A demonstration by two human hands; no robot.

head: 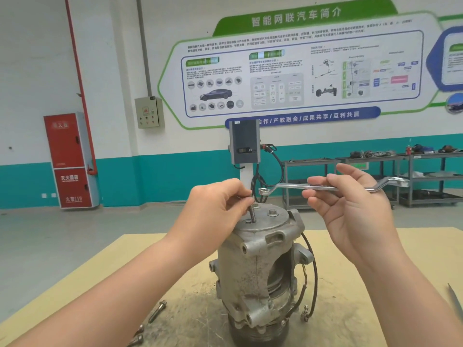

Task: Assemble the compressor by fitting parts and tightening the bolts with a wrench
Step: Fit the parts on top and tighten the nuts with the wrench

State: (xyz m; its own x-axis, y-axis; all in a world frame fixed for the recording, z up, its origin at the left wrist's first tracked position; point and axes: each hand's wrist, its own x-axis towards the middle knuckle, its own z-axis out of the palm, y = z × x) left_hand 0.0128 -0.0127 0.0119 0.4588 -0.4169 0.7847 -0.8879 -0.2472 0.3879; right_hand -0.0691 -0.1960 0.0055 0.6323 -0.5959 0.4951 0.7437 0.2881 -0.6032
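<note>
A grey metal compressor point(253, 266) stands upright on the yellowish table point(350, 284). Its round top cover point(265, 220) carries two seated bolts point(272, 212). My left hand point(215, 209) pinches a long threaded bolt point(252, 214) whose lower end sits in a hole at the cover's left side. My right hand point(350, 204) holds a silver double-ended ring wrench point(325, 187) level above and to the right of the cover. The wrench's left ring hovers just above the held bolt, apart from it.
Loose bolts point(156, 311) lie on the table at the front left of the compressor. A dark wire point(310, 276) with a connector hangs down its right side. A thin tool tip point(454, 300) shows at the right edge. Metal shelving point(375, 176) stands behind.
</note>
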